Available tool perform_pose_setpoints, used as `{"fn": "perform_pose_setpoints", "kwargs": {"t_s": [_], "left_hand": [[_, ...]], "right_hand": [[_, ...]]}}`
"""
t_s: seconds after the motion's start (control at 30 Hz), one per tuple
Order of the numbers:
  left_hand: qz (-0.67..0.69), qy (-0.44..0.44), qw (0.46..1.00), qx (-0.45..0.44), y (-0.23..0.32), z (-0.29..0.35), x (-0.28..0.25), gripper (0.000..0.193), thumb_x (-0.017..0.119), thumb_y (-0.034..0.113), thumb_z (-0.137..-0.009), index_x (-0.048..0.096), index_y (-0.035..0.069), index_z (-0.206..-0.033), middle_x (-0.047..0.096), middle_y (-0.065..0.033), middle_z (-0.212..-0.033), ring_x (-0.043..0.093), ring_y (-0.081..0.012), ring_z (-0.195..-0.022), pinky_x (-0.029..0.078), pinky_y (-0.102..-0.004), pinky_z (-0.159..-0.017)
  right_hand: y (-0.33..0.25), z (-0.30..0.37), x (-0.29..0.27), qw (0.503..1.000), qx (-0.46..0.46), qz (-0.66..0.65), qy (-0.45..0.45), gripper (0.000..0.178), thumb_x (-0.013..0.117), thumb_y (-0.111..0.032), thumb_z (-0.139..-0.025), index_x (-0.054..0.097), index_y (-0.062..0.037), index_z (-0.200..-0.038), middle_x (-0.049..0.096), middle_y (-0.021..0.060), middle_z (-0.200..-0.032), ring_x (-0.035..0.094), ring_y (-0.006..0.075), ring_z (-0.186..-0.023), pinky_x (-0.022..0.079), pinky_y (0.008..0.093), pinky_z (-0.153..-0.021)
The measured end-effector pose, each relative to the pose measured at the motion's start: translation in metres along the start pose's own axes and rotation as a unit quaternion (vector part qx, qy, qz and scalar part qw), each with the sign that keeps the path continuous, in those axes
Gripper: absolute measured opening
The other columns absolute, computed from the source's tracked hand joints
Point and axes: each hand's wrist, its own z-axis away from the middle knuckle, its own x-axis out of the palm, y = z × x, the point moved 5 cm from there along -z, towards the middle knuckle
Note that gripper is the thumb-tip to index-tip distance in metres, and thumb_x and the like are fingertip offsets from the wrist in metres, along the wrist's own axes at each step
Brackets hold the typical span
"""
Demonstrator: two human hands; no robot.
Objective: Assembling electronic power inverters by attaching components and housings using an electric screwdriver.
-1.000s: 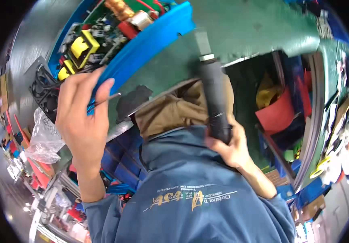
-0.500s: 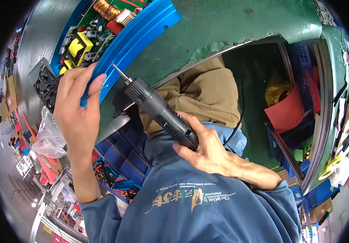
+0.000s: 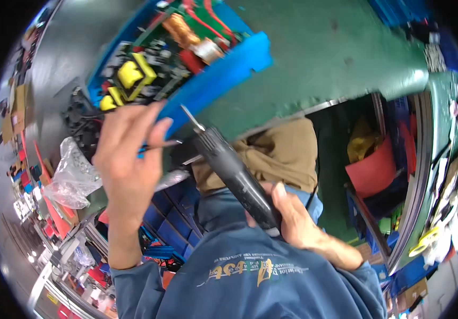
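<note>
In my right hand (image 3: 299, 219) is a black electric screwdriver (image 3: 237, 178), gripped round its rear end. Its thin metal bit points up and left, close to the blue finned metal housing (image 3: 215, 80). My left hand (image 3: 130, 159) is beside the near left end of that housing, fingers bent and thumb close to the index finger. A small thin metal piece, like a screw (image 3: 172, 142), sticks out by the left thumb. Inside the housing sits a circuit board with yellow transformers (image 3: 131, 74), a copper coil (image 3: 181, 31) and red wires. Motion blurs the left fingertips.
A black fan (image 3: 77, 109) lies left of the housing, with a clear plastic bag (image 3: 72, 178) nearer me. The green worktable (image 3: 314, 58) has a chipped edge before my lap. Blue bins (image 3: 173, 215) stand below; red sheets (image 3: 372, 170) lie on a shelf at right.
The housing, both hands and the screwdriver now appear farther right and lower in the picture, as the whole view has shifted. The right hand still grips the screwdriver.
</note>
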Motion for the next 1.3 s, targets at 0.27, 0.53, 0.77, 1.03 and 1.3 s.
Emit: {"fn": "perform_pose_setpoints", "kwargs": {"t_s": [0.27,0.53,0.77,1.03,1.3], "left_hand": [[-0.021,-0.048,0.999,0.007,0.003,-0.007,-0.010,0.032,0.075,0.006,-0.076,0.069,0.007,-0.107,0.060,-0.0021,-0.088,0.061,-0.0204,-0.081,0.051,-0.0337,-0.063],[0.018,0.097,0.991,-0.086,-0.012,0.029,-0.011,0.036,0.086,0.010,-0.072,0.073,0.008,-0.106,0.065,-0.0036,-0.097,0.063,-0.0249,-0.082,0.052,-0.0359,-0.065],[0.060,0.169,0.974,-0.140,-0.046,0.077,-0.032,0.040,0.091,0.003,-0.064,0.074,0.009,-0.100,0.068,-0.0044,-0.089,0.064,-0.0248,-0.076,0.052,-0.0348,-0.062],[0.147,0.302,0.917,-0.213,-0.060,0.087,-0.026,0.023,0.085,0.002,-0.077,0.072,0.006,-0.097,0.069,-0.0076,-0.090,0.067,-0.0232,-0.073,0.052,-0.0311,-0.062],[0.055,0.185,0.912,-0.363,-0.075,0.121,-0.041,0.024,0.078,0.015,-0.089,0.070,0.005,-0.108,0.067,-0.0128,-0.105,0.068,-0.0318,-0.093,0.054,-0.0369,-0.078]], "right_hand": [[0.000,0.001,0.005,0.999,0.038,-0.031,0.015,0.085,0.021,-0.069,-0.104,0.054,0.0044,-0.133,0.065,0.0109,-0.074,0.058,0.0159,-0.063,0.046,0.0276,-0.063],[0.003,0.008,-0.032,0.993,0.041,0.098,0.054,0.095,0.015,-0.073,-0.101,0.052,0.0055,-0.140,0.063,0.0095,-0.073,0.058,0.0156,-0.061,0.045,0.0278,-0.060],[-0.014,0.035,-0.088,0.911,-0.171,-0.018,0.374,0.078,0.030,-0.068,-0.103,0.056,0.0005,-0.130,0.062,0.0086,-0.078,0.059,0.0178,-0.062,0.045,0.0300,-0.056],[-0.060,0.006,-0.078,0.911,-0.208,-0.013,0.356,0.059,0.043,-0.049,-0.106,0.054,-0.0032,-0.141,0.055,0.0007,-0.071,0.048,0.0086,-0.060,0.033,0.0223,-0.050],[-0.054,0.000,-0.070,0.895,-0.239,0.046,0.373,0.062,0.040,-0.053,-0.105,0.057,-0.0059,-0.142,0.053,-0.0026,-0.076,0.048,0.0089,-0.064,0.036,0.0225,-0.058]]}}
